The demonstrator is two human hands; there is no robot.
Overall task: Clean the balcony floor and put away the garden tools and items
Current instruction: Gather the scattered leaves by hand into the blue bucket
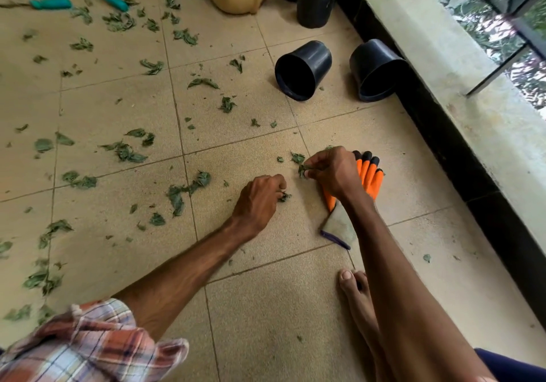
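The head view looks forward and down from close above the orange glove (370, 175), ledge (443, 56) on its right.

glove (370, 175) partly behind right hand (331, 172)

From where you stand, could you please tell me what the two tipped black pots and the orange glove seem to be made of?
The tipped pot by the wall and the other tipped pot look like thin moulded plastic: smooth black walls, dull sheen. The orange glove seems fabric with a rubbery coating, judging by its bare greyish cuff.
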